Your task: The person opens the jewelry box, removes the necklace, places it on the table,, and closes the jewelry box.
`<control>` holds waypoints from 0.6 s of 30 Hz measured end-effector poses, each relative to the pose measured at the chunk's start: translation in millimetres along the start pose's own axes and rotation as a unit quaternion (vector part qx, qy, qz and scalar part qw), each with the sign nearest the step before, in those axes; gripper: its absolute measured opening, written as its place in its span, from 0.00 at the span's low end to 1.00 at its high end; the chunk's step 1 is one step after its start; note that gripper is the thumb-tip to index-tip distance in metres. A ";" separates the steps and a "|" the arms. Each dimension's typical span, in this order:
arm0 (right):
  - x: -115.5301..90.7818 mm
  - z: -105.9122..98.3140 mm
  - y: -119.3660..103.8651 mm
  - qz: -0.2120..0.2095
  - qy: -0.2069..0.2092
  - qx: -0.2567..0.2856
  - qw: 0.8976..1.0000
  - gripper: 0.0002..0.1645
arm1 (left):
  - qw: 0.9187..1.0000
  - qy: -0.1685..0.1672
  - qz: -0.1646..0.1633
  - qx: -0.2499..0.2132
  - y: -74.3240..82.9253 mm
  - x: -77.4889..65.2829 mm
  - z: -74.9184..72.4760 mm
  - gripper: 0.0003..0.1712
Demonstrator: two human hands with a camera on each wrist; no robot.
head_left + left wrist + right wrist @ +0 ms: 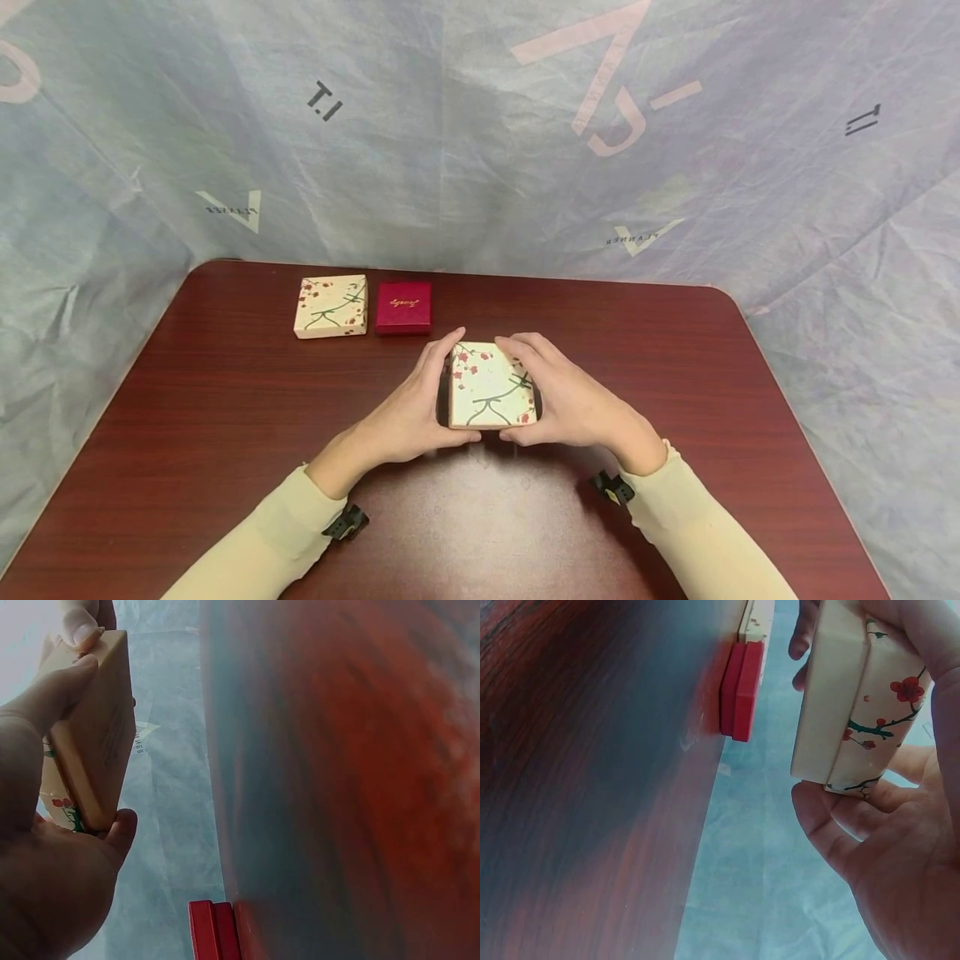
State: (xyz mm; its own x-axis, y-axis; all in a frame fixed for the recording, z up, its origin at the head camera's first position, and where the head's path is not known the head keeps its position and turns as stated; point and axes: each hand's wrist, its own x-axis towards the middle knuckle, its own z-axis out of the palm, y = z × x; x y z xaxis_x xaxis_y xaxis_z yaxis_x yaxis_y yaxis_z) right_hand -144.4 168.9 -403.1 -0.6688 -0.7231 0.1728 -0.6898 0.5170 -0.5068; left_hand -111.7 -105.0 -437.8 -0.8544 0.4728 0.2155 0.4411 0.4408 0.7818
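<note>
Both hands hold a square cream gift box [491, 387] printed with red blossoms and dark branches, raised above the table. My left hand [408, 417] grips its left side, thumb at the near edge and fingers toward the far corner. On the opposite side my right hand [573, 400] grips it the same way. In the right wrist view, the box's blossom-printed lid [881, 712] sits over a plain cream base [831, 697]. The left wrist view shows the plain underside [105, 735] with faint print on it.
Behind and left of the hands, a second blossom-patterned box [330, 307] lies on the dark red wooden table [225, 433]. Right beside it is a smaller crimson box [403, 308] with gold lettering. A grey printed cloth [450, 150] hangs around the table's back and sides.
</note>
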 end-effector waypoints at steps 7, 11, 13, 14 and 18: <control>-0.4 -2.0 -0.6 0.008 -0.001 0.008 1.000 0.70 | 1.000 -0.005 -0.005 -0.007 0.4 -0.1 0.3 0.78; 0.4 -2.3 -0.2 0.004 0.003 0.003 1.000 0.70 | 1.000 -0.005 -0.010 -0.005 -0.2 -0.2 0.8 0.78; 1.0 -2.2 0.0 0.000 0.005 -0.001 1.000 0.70 | 1.000 -0.003 -0.010 -0.004 -0.5 -0.1 0.8 0.78; 1.2 -2.1 0.1 -0.002 0.006 -0.002 1.000 0.70 | 1.000 -0.003 -0.009 -0.004 -0.8 0.0 0.8 0.78; 2.0 -1.5 0.8 -0.006 0.008 -0.007 1.000 0.70 | 1.000 0.000 -0.003 -0.004 -1.8 0.7 -0.2 0.78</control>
State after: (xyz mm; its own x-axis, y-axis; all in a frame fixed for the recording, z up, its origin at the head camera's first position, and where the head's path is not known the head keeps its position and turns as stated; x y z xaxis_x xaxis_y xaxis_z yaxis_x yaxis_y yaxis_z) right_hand -146.6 168.6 -401.9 -0.6655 -0.7212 0.1923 -0.7011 0.5156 -0.4925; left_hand -113.2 -105.6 -438.9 -0.8566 0.4711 0.2106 0.4343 0.4377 0.7873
